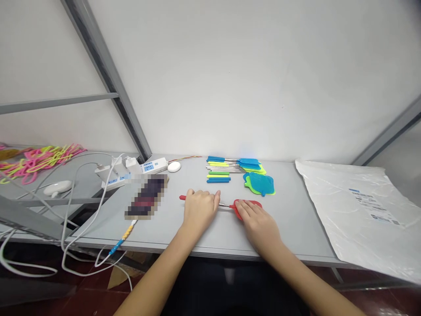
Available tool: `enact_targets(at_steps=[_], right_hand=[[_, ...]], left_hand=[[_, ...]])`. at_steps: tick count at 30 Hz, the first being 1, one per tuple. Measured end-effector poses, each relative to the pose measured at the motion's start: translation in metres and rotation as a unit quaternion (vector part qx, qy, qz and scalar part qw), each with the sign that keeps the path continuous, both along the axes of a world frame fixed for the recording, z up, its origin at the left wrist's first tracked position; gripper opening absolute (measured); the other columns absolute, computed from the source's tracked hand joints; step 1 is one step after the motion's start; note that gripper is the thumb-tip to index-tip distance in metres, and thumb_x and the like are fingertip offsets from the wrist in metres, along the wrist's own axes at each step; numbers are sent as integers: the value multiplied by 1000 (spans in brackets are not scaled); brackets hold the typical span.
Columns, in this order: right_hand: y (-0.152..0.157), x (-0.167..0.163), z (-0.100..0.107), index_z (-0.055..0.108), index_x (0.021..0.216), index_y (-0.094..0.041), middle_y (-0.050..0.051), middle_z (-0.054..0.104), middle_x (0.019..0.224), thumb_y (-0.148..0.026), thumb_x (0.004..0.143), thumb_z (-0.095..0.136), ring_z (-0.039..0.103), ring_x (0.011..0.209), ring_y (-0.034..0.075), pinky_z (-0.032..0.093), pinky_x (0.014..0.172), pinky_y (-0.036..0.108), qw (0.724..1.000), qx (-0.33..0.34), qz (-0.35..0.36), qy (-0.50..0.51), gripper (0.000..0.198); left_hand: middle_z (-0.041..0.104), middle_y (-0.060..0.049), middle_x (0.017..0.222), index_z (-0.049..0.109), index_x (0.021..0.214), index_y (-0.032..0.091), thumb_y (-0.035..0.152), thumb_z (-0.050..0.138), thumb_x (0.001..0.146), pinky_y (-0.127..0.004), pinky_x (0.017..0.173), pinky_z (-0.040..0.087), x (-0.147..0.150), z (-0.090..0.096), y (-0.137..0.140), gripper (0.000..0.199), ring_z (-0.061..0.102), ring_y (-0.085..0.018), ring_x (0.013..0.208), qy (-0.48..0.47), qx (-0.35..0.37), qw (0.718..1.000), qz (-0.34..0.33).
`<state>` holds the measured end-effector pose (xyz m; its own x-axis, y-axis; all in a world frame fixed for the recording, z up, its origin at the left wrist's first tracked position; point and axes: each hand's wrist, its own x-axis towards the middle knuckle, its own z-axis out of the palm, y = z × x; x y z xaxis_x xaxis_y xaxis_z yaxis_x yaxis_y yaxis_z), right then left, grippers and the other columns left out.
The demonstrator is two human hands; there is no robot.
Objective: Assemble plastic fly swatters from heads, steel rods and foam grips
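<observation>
Level across the front of the table lies a red fly swatter (257, 203) with a metal rod. My left hand (201, 208) is closed around its red handle, whose end sticks out on the left. On the swatter's head rests my right hand (258, 221), fingers over the top face and the thumb hidden, apparently gripping it. Behind my hands are blue and yellow-green fly swatters (250, 163), laid side by side with rods and handles to the left. Loose swatter heads (263, 184) are stacked at their right, and separate blue, green and yellow handles (219, 177) lie in a row.
A white plastic bag (358, 210) with a printed label covers the right end. Left of me are a blurred-out phone (148, 197) on a cable, a power strip (154, 166) with chargers, and a small white disc (174, 166). Pink and yellow items (42, 160) heap beyond the metal frame (115, 83).
</observation>
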<state>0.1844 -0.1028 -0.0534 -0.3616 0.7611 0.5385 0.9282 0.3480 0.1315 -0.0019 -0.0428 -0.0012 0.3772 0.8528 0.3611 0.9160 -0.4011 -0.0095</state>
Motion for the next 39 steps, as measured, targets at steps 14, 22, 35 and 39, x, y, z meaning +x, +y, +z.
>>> enact_targets(at_steps=[14,22,35,39], right_hand=[[1,11,50,40,128,-22,11,58,114,-50,86,53,62,92,21,49,87,43,705,-120,90,693,52],[34,-2,81,45,69,-20,-8,32,53,-49,78,65,28,47,6,31,44,20,567,-261,112,773,36],[95,-21,53,34,64,-22,-12,22,46,-49,76,63,12,41,4,12,38,20,548,-325,139,758,41],[94,-22,48,35,65,-22,-12,24,45,-49,75,65,15,39,3,12,37,20,549,-325,143,757,41]], left_hand=[[62,-4,77,52,86,22,48,27,96,-28,59,29,-20,44,-23,38,56,-21,70,-125,-190,972,-52],[44,5,61,38,74,21,57,36,90,-22,49,29,16,20,-34,39,38,-9,49,-441,-440,764,-167],[21,9,55,37,75,22,59,49,83,-17,32,11,21,-10,-17,40,15,-5,39,-650,-603,453,-94],[20,9,54,33,72,22,61,44,85,-17,31,9,21,-11,-16,42,10,-5,39,-643,-603,464,-90]])
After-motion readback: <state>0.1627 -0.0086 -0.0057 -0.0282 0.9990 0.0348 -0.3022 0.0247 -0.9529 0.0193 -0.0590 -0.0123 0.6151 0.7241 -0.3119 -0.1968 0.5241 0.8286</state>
